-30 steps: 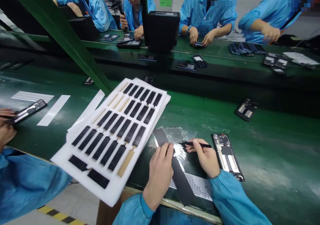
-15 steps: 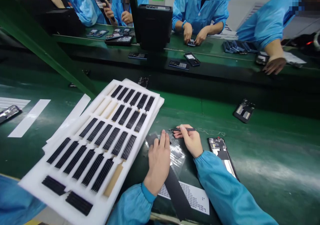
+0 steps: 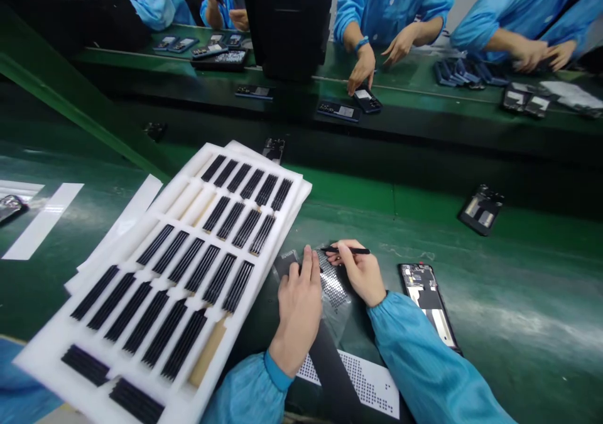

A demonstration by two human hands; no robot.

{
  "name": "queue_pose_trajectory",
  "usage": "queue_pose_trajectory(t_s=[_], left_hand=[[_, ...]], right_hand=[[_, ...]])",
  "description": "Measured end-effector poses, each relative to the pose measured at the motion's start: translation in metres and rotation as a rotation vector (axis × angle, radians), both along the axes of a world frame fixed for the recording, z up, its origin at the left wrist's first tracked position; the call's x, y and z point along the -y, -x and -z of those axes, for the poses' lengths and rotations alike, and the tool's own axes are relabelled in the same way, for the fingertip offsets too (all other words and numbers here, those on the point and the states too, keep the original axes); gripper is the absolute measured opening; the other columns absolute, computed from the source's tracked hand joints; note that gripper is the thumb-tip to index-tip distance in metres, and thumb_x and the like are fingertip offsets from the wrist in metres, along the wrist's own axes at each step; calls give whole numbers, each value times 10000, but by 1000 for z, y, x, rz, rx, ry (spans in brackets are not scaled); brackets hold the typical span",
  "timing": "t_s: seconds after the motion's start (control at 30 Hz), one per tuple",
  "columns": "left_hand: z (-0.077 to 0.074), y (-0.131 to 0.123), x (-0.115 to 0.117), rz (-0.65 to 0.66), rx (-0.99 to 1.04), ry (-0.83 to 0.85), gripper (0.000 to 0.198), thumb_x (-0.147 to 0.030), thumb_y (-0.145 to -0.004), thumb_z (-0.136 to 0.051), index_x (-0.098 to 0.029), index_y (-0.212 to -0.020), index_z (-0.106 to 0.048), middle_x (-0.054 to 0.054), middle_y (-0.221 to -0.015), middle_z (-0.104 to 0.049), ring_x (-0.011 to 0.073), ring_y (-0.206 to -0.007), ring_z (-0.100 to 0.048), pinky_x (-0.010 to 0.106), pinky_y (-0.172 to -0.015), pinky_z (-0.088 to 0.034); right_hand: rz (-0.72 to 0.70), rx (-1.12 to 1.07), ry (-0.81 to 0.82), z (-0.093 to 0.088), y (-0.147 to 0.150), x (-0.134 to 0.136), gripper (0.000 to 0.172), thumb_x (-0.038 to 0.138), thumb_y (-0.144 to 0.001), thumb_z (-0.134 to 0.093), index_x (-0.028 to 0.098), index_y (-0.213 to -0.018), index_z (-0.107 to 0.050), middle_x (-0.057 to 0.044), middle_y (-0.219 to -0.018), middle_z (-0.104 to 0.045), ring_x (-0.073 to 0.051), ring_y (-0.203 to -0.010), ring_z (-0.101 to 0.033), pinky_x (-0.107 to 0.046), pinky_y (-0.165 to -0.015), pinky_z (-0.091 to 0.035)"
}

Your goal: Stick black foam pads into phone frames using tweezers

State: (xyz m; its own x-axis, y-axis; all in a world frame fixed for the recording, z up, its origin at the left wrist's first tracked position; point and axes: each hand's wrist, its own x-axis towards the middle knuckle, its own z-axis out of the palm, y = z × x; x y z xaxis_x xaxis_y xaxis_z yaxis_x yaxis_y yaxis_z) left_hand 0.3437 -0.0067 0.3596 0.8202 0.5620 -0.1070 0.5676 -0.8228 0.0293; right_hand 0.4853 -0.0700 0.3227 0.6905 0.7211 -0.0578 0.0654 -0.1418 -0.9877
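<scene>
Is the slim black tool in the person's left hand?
No, the slim black tool is pinched in the right hand; the left hand lies open on a dark strip.

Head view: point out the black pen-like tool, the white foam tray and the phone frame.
Black pen-like tool [image 3: 346, 250]: head view, on its shaft.
White foam tray [image 3: 186, 399]: head view, on its bare lower edge.
Phone frame [image 3: 426, 295]: head view, on its middle.

The white foam tray [image 3: 56, 330] ran off the bottom edge of the view, and the phone frame [image 3: 9, 207] at the left was cut off too. The left hand [image 3: 298, 311] hid the middle of the black strip [image 3: 330, 374]. The co-workers [image 3: 393, 9] opposite were cut off at the top, and the small dark parts [image 3: 464, 73] on the far table [image 3: 414, 88] were too small to tell.
</scene>
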Motion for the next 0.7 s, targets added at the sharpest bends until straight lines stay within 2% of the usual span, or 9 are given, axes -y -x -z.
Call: queue_pose_trajectory(t_s=[0.07,0.17,0.27,0.3,0.37,0.4,0.47,0.57,0.7], left_hand=[[1,0,-1,-42,69,102,682,40,-818,-438,-118,-1480,-481,124,-1586,-417,304,-1081,-610,433,-823,-590],[2,3,-4,-230,390,468,658,57,-814,-394,-163,-1411,-562,103,-1555,-469,323,-1195,-558,510,-989,-492],[-4,10,-8,-400,662,733,486,-47,-921,-370,-160,-1340,-591,145,-1415,-594,303,-1251,-532,518,-1075,-407],[-8,13,-8,-427,691,772,416,-118,-968,-359,-154,-1310,-592,160,-1320,-645,284,-1175,-581,490,-1025,-453],[-20,19,-7,-445,711,867,354,-262,-1024,-330,-152,-1240,-588,144,-1089,-710,215,-859,-652,387,-781,-551],[-27,22,-5,-460,740,986,336,-306,-1028,-339,-157,-1205,-583,119,-995,-712,175,-709,-614,326,-642,-538],[-43,28,0,-509,841,1331,278,-329,-1004,-416,-162,-1163,-570,78,-904,-686,115,-568,-492,236,-477,-431],[-64,35,9,-586,1006,1792,244,-292,-936,-571,-151,-1135,-571,58,-884,-652,78,-563,-408,187,-445,-339],[-79,41,17,-564,1036,1917,242,-278,-923,-621,-137,-1117,-591,53,-867,-632,69,-567,-400,184,-440,-314]], right_hand=[[-10,1,-3,1,0,-1,412,592,-933,-583,194,-959,-688,-92,-847,-787,-218,-702,-746,-350,-688,-637],[3,-3,-24,-1,-2,-2,421,596,-924,-596,188,-944,-696,-94,-828,-783,-218,-703,-746,-342,-687,-630],[37,-35,-65,-13,-1,4,416,575,-939,-591,177,-920,-711,-90,-812,-778,-208,-685,-746,-330,-678,-621],[37,-45,-83,-19,1,7,402,553,-952,-586,175,-919,-718,-88,-821,-777,-202,-687,-746,-323,-681,-618],[17,-54,-116,-34,8,18,359,497,-976,-582,176,-922,-734,-86,-863,-776,-192,-703,-747,-310,-689,-615],[2,-52,-133,-41,12,24,337,469,-983,-583,178,-923,-742,-86,-893,-776,-187,-713,-746,-303,-692,-614],[-35,-50,-158,-53,21,36,294,418,-993,-588,184,-926,-755,-85,-955,-773,-182,-742,-746,-293,-706,-615],[-75,-46,-194,-64,31,49,238,360,-1002,-587,204,-960,-763,-71,-992,-767,-175,-779,-743,-278,-726,-612],[-95,-11,-214,-72,37,54,208,330,-1002,-588,220,-1018,-764,-68,-964,-766,-187,-798,-741,-283,-721,-611]])
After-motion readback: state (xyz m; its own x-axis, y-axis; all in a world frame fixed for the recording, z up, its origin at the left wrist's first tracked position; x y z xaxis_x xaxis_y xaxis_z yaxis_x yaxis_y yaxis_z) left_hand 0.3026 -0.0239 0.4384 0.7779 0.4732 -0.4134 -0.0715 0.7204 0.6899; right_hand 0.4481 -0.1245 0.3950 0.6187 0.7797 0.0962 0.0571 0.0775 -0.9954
